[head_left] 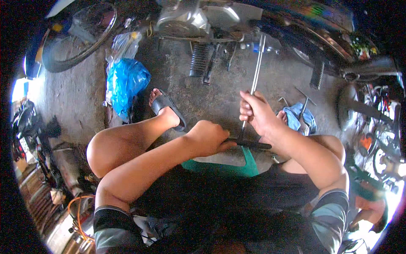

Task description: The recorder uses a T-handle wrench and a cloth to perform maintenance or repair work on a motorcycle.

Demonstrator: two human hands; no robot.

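Observation:
A long T-handle wrench with a shiny shaft and a dark crossbar points away from me. Its far end meets the underside of a motorbike, though what it fits onto there is too small to make out. Closed around the middle of the shaft is my right hand. My left hand grips the left end of the dark crossbar, close to my body.
Left of my sandalled foot lies a blue plastic bag. A blue cloth and another T-shaped tool are by my right foot. A wheel stands far left; footpegs hang ahead. Beneath me is a green stool.

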